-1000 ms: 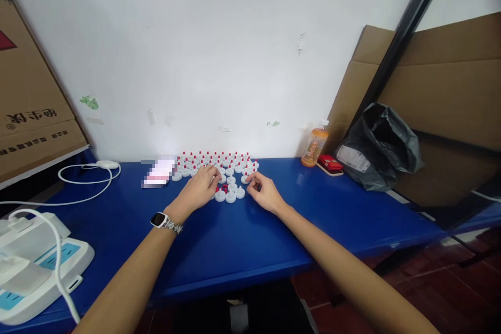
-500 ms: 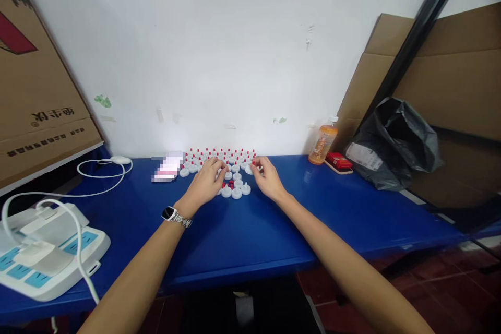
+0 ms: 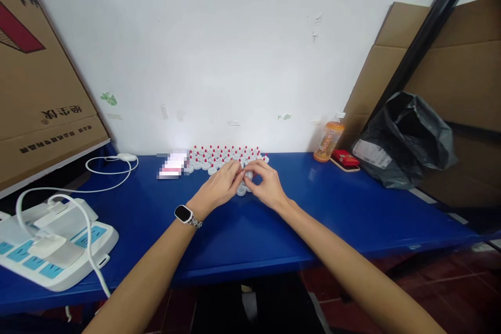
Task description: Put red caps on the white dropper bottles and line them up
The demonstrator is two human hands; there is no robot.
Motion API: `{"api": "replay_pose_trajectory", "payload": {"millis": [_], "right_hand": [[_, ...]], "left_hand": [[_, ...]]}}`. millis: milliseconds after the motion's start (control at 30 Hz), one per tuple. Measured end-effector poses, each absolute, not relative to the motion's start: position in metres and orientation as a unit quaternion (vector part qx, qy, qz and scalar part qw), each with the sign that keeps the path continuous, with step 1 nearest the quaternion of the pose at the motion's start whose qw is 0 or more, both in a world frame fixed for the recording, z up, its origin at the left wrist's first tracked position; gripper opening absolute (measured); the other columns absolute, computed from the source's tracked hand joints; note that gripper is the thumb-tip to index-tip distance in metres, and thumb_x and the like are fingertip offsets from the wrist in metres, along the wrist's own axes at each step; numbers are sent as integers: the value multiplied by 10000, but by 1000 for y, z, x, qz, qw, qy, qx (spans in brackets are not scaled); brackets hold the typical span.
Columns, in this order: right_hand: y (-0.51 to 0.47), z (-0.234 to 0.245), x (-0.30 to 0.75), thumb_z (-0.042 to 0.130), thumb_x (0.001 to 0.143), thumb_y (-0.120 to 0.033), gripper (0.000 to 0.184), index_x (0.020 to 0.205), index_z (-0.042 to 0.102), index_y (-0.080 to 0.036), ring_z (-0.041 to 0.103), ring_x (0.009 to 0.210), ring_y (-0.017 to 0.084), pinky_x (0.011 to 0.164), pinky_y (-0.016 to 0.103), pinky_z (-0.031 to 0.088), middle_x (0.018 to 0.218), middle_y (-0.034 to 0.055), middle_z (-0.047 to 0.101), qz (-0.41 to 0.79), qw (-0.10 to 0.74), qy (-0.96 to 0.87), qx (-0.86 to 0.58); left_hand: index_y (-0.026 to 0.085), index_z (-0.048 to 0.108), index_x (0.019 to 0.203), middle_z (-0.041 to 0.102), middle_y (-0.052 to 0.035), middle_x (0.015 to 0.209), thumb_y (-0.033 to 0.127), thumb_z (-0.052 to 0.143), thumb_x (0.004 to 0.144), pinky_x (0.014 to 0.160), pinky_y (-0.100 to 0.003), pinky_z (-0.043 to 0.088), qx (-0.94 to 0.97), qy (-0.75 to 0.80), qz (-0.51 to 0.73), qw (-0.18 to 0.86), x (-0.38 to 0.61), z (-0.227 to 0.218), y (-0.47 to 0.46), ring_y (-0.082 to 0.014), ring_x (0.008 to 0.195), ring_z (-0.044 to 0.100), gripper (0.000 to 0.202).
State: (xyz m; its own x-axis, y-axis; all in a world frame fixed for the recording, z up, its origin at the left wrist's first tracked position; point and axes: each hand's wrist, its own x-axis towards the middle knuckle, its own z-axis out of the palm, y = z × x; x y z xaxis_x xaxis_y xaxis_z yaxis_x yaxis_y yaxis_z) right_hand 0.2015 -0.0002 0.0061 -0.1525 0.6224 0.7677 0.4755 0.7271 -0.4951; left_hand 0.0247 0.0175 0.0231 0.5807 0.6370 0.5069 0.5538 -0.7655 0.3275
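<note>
Several small white caps with red tips (image 3: 223, 156) stand in rows at the back of the blue table (image 3: 344, 214), near the wall. My left hand (image 3: 219, 186), a watch on its wrist, and my right hand (image 3: 264, 183) meet just in front of the rows. Their fingertips pinch together over one white cap (image 3: 248, 175). A few plain white caps (image 3: 241, 191) lie under and between the hands, partly hidden.
A white power strip with a cable (image 3: 50, 242) sits at the left front. A white cord (image 3: 113, 164) loops at the back left. An orange bottle (image 3: 327, 142), a red box (image 3: 345, 158) and a black bag (image 3: 407, 141) stand at the right. Cardboard leans at both sides.
Both hands have drawn together from either side of the loose caps and now pinch one cap between them. The view has shifted left and tilted a little.
</note>
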Motion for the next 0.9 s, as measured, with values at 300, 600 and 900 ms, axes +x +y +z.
{"api": "replay_pose_trajectory", "payload": {"millis": [300, 600, 900], "right_hand": [[2, 8, 205, 589, 869, -144, 124, 951, 649, -214, 647, 948, 184, 868, 335, 536, 1001, 64, 674, 20, 548, -772, -320], [1, 8, 206, 544, 899, -156, 135, 957, 653, -209, 641, 967, 189, 853, 330, 549, 1042, 94, 632, -54, 550, -761, -340], [23, 3, 227, 619, 825, -270, 78, 853, 650, -204, 655, 774, 173, 767, 310, 535, 857, 18, 698, 122, 566, -657, -482]], "left_hand": [[208, 408, 764, 494, 8, 723, 321, 322, 1030, 629, -290, 339, 861, 342, 362, 103, 33, 21, 23, -146, 658, 473, 302], [205, 368, 620, 369, 46, 530, 447, 344, 993, 509, -271, 245, 756, 417, 462, 202, 34, 24, 26, -109, 497, 354, 445], [202, 558, 831, 562, -29, 808, 409, 481, 938, 715, -317, 412, 847, 420, 319, 70, -4, 16, 60, -181, 744, 530, 245]]}}
